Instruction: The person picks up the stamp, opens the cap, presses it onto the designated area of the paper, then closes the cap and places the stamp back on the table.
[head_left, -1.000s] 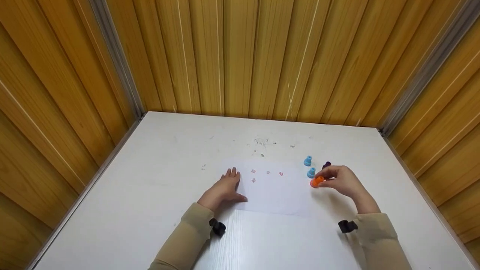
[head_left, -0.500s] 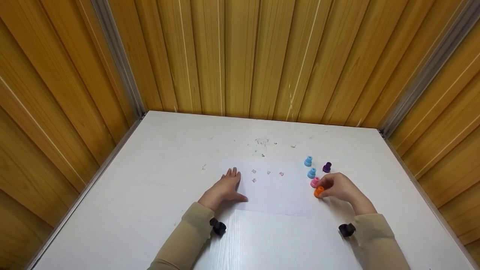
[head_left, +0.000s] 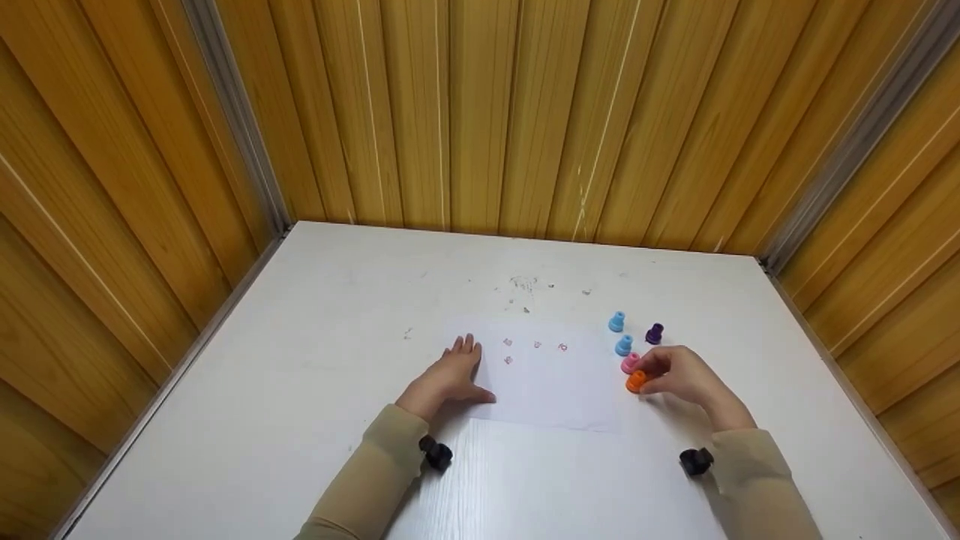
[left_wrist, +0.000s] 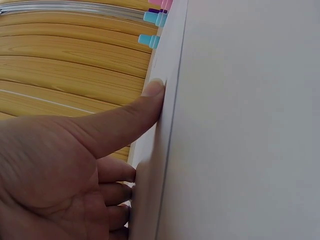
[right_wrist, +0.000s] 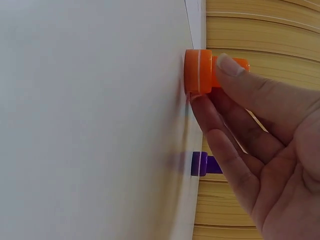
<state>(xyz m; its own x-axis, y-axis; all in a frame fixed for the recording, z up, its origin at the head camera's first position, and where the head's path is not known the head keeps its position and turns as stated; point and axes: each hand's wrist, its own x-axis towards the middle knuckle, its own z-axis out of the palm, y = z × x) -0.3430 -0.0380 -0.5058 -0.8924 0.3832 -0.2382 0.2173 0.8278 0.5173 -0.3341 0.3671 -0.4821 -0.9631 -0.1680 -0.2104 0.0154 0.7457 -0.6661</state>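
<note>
My right hand [head_left: 681, 376] pinches an orange toy stamp [head_left: 636, 382] by its narrow handle, thumb on one side and fingers on the other. In the right wrist view the stamp's wide base [right_wrist: 198, 71], ringed by a pale seam, stands upright at the white tabletop. Just beyond it is a pink stamp [head_left: 630, 363], followed by two light blue stamps [head_left: 623, 346]. My left hand [head_left: 448, 376] lies on the left edge of a white paper sheet [head_left: 555, 394], fingers extended and thumb spread. Several small red stamp prints [head_left: 508, 343] mark the sheet's upper part.
A purple stamp [head_left: 655, 334] stands at the right, beyond my right hand. Dark smudges [head_left: 523, 283] mark the white table [head_left: 352, 292] behind the paper. Wood-patterned walls [head_left: 480, 112] enclose its back and sides.
My right hand has brought the orange stamp from over the pink one toward me and down to the table, then slightly left. The pink and purple stamps now show fully. My left hand stays still.
</note>
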